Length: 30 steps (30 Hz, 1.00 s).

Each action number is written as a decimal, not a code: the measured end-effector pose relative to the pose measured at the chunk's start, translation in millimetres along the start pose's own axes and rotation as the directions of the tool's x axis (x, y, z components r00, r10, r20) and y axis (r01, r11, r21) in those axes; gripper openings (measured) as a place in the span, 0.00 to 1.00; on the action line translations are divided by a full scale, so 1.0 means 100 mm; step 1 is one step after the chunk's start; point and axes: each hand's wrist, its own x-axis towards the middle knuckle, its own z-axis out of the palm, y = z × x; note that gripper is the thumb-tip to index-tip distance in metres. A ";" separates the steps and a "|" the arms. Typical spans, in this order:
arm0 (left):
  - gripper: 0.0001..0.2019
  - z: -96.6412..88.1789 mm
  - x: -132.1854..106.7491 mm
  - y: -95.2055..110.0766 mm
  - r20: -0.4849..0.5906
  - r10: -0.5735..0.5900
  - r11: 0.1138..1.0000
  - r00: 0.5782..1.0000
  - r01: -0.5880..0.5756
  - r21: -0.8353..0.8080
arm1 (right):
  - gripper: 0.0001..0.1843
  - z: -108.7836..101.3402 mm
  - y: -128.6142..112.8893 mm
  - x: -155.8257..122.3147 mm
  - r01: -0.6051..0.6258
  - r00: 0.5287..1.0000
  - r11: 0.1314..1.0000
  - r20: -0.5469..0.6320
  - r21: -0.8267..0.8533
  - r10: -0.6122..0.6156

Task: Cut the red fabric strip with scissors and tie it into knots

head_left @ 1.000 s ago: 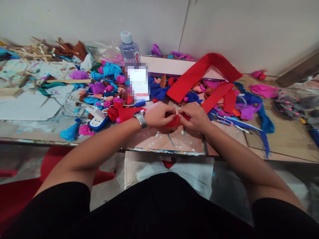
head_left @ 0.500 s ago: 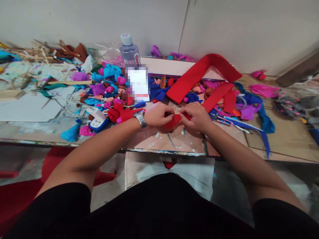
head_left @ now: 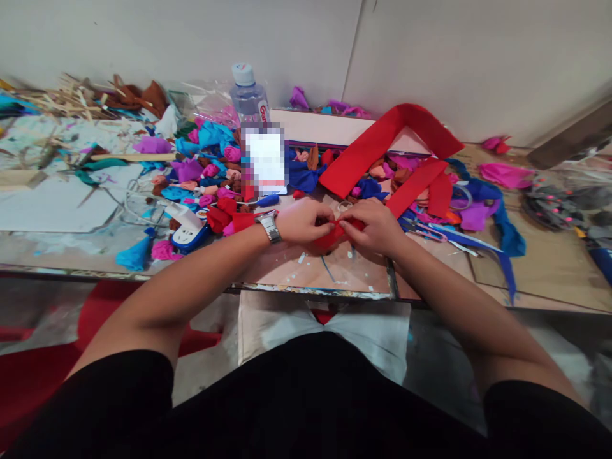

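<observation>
My left hand (head_left: 306, 221), with a metal watch on its wrist, pinches a piece of red crepe paper (head_left: 331, 240) just above the table's front part. The fingertips of my right hand (head_left: 366, 222) close on the same piece from the other side, almost touching the left ones. Part of the red piece is hidden by my fingers. Just behind my hands lies a roll of clear tape (head_left: 344, 206), partly covered. Long red crepe paper strips (head_left: 363, 153) lie folded over the heap beyond my right hand.
Behind my left hand stand a lit phone (head_left: 266, 159) and a plastic bottle (head_left: 249, 95). A power strip (head_left: 189, 236) sits left. Scissors (head_left: 430, 233) lie right. Crumpled coloured paper flowers (head_left: 186, 169) spread along the table, with pliers (head_left: 100, 169) at far left.
My right fingers have shifted slightly left, nearer the left fingertips, and the red piece between them is gathered closer together. The things on the table have stayed put.
</observation>
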 end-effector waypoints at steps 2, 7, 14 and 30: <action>0.14 0.00 0.00 0.00 0.000 -0.007 1.000 1.000 0.007 0.002 | 0.09 0.01 0.00 0.00 0.008 1.000 1.000 -0.015 0.006 -0.008; 0.13 0.01 0.00 -0.03 0.006 -0.039 0.998 0.999 0.040 -0.058 | 0.10 0.02 0.02 0.00 0.050 0.998 0.999 -0.039 0.008 -0.050; 0.13 0.04 0.00 -0.05 -0.020 -0.037 0.993 0.999 0.035 -0.114 | 0.08 0.03 0.00 0.01 0.075 0.991 0.997 -0.110 -0.020 -0.077; 0.16 0.02 0.03 -0.05 0.044 -0.099 0.929 0.994 0.109 -0.354 | 0.09 -0.01 0.03 0.01 0.145 0.986 0.989 -0.078 -0.030 -0.147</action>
